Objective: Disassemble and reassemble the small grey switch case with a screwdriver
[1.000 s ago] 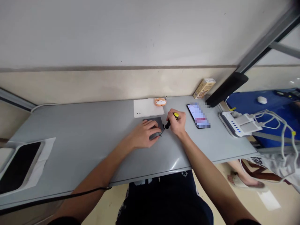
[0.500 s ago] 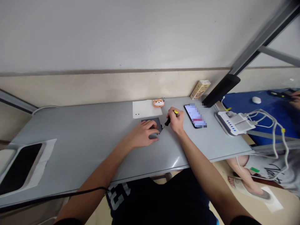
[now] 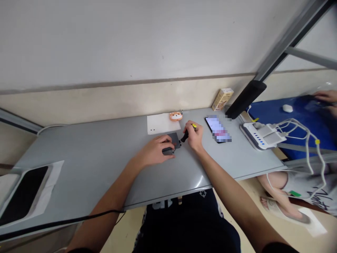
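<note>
A flat dark grey device (image 3: 173, 137) lies on the grey desk in front of me. My left hand (image 3: 150, 151) grips its left side, fingers curled over the top and thumb at the near edge. A black ribbed part (image 3: 166, 150) of it shows between thumb and fingers. My right hand (image 3: 195, 137) is closed around a screwdriver (image 3: 185, 135) with a black and yellow handle. Its low end points down at the device's right edge, close to a small black piece there; contact is too small to tell.
White paper (image 3: 159, 123) with two small dark dots and an orange animal-face case (image 3: 176, 116) lies behind. Rightward are a phone (image 3: 216, 128), a carton (image 3: 222, 99), a black cylinder (image 3: 247, 98) and a power strip (image 3: 259, 136). A black-screened tablet (image 3: 25, 193) lies left. Another person's hand (image 3: 326, 95) is far right.
The screwdriver has moved from the device's near right corner to farther up its right edge, and its thin shaft no longer shows clearly. My left fingers have shifted, exposing the ribbed part.
</note>
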`<state>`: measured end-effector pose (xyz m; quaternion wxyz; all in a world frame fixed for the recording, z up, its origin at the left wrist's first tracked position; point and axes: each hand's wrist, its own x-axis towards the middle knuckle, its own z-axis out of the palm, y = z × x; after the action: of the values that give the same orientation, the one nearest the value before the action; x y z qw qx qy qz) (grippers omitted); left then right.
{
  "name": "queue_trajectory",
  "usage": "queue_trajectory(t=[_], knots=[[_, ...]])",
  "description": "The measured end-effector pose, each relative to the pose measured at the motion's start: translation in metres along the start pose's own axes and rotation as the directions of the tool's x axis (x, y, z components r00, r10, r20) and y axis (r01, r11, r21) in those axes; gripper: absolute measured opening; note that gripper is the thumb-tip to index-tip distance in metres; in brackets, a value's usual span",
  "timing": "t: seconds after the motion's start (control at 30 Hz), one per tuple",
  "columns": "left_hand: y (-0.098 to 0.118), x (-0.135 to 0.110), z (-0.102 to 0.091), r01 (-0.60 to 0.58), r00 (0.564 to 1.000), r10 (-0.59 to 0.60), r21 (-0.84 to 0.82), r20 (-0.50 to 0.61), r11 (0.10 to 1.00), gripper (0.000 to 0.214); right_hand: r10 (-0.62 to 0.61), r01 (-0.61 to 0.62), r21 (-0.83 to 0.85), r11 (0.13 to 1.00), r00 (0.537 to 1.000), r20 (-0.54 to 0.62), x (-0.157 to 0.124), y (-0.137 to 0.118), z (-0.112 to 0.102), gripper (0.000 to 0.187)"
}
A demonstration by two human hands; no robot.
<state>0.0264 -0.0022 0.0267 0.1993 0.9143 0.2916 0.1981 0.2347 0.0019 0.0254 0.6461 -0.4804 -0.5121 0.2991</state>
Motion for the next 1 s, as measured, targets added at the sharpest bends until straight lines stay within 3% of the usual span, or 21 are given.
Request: queue_trajectory(t=[0.37, 0.47, 0.57, 0.67, 0.73, 0.8, 0.87, 1.0], knots=[[0.000, -0.002, -0.004, 0.040, 0.998, -0.045, -0.127, -0.034, 0.991, 0.008, 0.029, -0.022, 0.074, 0.997, 0.995, -0.099, 0.005, 0.001, 0.002, 0.037], [-0.002, -0.003, -0.011, 0.109, 0.994, -0.113, -0.180, -0.011, 0.978, 0.011, 0.050, -0.037, 0.110, 0.993, 0.992, -0.115, 0.006, 0.003, 0.001, 0.039], [-0.016, -0.006, -0.018, 0.193, 0.979, -0.203, -0.212, -0.028, 0.958, 0.017, 0.098, -0.078, 0.125, 0.989, 0.982, -0.159, 0.010, 0.006, -0.001, 0.038], [-0.046, -0.009, -0.023, 0.290, 0.921, -0.330, -0.199, -0.207, 0.936, 0.024, 0.175, -0.144, 0.159, 0.977, 0.964, -0.202, 0.014, 0.010, -0.002, 0.038], [-0.070, -0.009, -0.025, 0.423, 0.825, -0.448, -0.147, -0.344, 0.894, 0.028, 0.209, -0.172, 0.178, 0.969, 0.952, -0.222, 0.016, 0.012, -0.003, 0.038], [-0.090, -0.007, -0.026, 0.518, 0.757, -0.518, -0.117, -0.398, 0.847, 0.031, 0.220, -0.181, 0.176, 0.968, 0.947, -0.235, 0.018, 0.015, -0.002, 0.037], [-0.103, -0.003, -0.028, 0.545, 0.742, -0.535, -0.102, -0.403, 0.832, 0.034, 0.226, -0.188, 0.170, 0.967, 0.944, -0.239, 0.018, 0.017, -0.002, 0.037], [-0.113, 0.004, -0.026, 0.541, 0.767, -0.525, -0.069, -0.368, 0.838, 0.032, 0.231, -0.195, 0.162, 0.967, 0.941, -0.249, 0.019, 0.021, -0.002, 0.038]])
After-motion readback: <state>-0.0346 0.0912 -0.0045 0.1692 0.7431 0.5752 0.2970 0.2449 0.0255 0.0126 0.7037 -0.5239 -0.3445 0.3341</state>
